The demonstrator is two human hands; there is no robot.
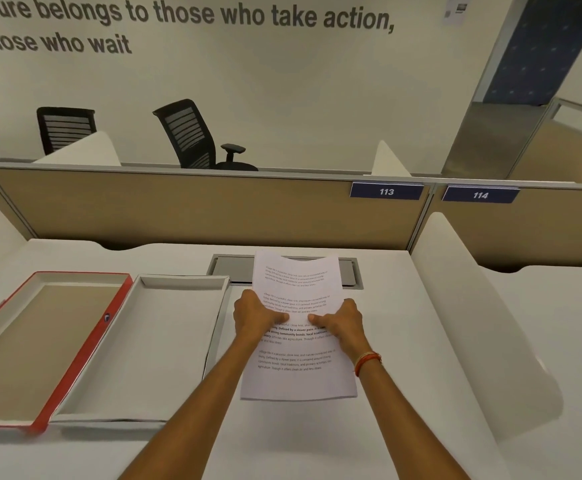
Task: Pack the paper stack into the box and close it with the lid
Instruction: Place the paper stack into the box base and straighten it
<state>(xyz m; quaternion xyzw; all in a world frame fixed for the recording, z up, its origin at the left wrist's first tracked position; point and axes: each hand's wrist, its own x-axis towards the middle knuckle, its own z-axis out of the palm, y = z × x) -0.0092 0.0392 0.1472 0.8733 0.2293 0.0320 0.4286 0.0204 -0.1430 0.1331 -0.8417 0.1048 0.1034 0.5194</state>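
Note:
A stack of printed white paper (300, 372) is held lifted off the white desk, its far edge curling. My left hand (253, 317) grips its left edge and my right hand (343, 322) grips its right edge, thumbs on top near the middle. Left of the paper lies an open white box (151, 344) with nothing inside. Further left lies the red-edged lid (85, 351), upside down, its brown inside facing up and its right side touching the box.
A grey cable hatch (234, 268) is set into the desk (404, 341) behind the paper. A tan partition (196, 209) with labels 113 and 114 closes off the back. White curved dividers (473, 323) stand at both sides. Black office chairs (192, 136) stand beyond.

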